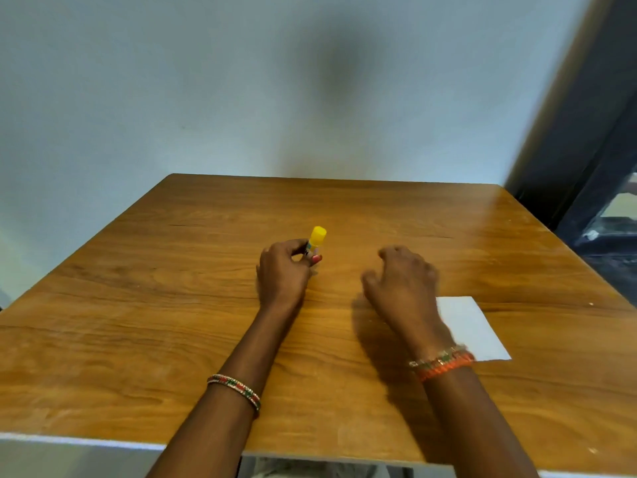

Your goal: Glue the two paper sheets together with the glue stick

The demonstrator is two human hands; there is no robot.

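A glue stick [316, 241] with its yellow cap on stands tilted near the middle of a wooden surface [138, 322], pinched low on its barrel by the fingers [315, 259] of the left hand [282, 274]. The right hand [403, 281] hovers just beside it, fingers loosely curled and grasping nothing. White paper [472, 327] (whether 1 sheet or 2 stacked cannot be told) lies flat toward the surface's right side, partly under the right wrist. Beaded bangles [443, 362] circle both wrists.
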